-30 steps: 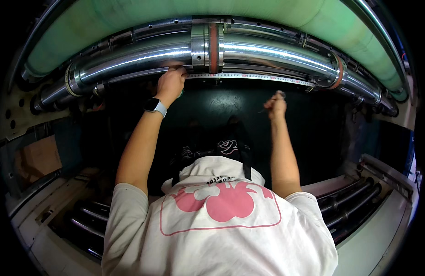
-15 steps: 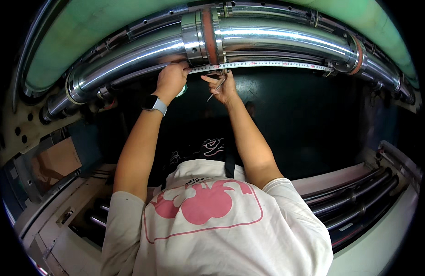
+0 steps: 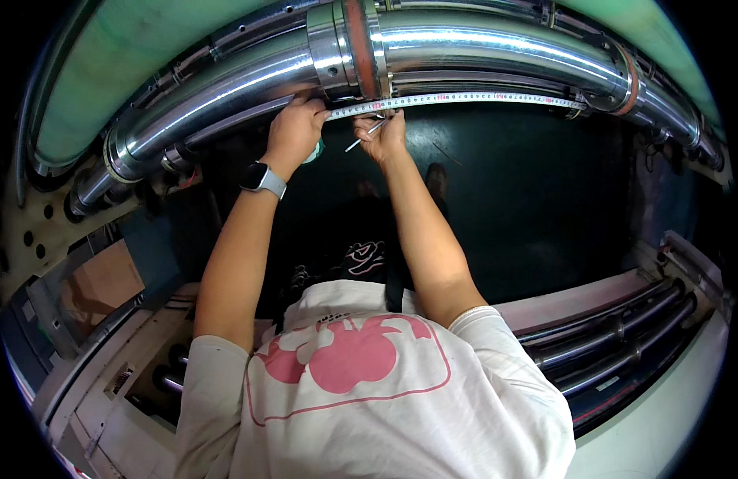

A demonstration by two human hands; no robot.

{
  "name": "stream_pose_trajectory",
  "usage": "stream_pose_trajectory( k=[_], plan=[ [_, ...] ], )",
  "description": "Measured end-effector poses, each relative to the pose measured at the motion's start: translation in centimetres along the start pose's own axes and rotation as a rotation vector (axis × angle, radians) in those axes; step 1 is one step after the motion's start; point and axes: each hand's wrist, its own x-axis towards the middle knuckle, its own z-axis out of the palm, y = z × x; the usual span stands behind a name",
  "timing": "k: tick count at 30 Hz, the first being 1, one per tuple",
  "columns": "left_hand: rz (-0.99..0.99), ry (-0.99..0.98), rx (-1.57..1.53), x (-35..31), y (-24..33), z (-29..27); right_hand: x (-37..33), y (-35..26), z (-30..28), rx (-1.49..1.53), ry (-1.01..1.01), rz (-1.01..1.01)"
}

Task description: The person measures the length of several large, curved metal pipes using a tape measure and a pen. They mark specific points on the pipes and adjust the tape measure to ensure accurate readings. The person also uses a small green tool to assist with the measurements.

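My left hand (image 3: 294, 137) is closed around a tape measure; a pale green bit of its case (image 3: 314, 152) shows below the fingers. The white blade (image 3: 464, 97) runs out to the right along a thin shaft, under the large chrome roller (image 3: 496, 49). Its far end lies by a collar (image 3: 580, 105) on that shaft. My right hand (image 3: 382, 140) is just below the blade, its fingers curled around a thin metal rod tool (image 3: 354, 145) that slants down to the left. The fingertips are up by a small metal collar (image 3: 387, 112), partly hidden by the blade.
Orange-red bands (image 3: 358, 40) ring the chrome roller. Behind it curves a large green cylinder (image 3: 129, 72). More metal rollers (image 3: 608, 351) lie low on the right. A brown cardboard piece (image 3: 105, 279) is at the left, beside the pale machine frame (image 3: 33, 215).
The rod in my right hand has swung to point further left, and that hand has shifted slightly left. My left hand still grips the tape measure. The whole view has shifted a little.
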Motion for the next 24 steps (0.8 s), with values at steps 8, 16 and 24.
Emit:
stream_pose_trajectory(
  k=[8, 16, 24],
  plan=[
    [-0.038, 0.006, 0.027, 0.0, 0.8, -0.5, -0.6, 0.0, 0.6, -0.053, 0.089, 0.002],
    [-0.036, -0.029, 0.035, 0.1, 0.8, -0.4, 0.1, -1.1, 0.0, -0.027, 0.042, -0.029],
    [-0.008, -0.044, 0.050, 0.4, 0.3, -0.5, -0.1, -1.0, 0.2, -0.072, 0.114, -0.040]
  ],
)
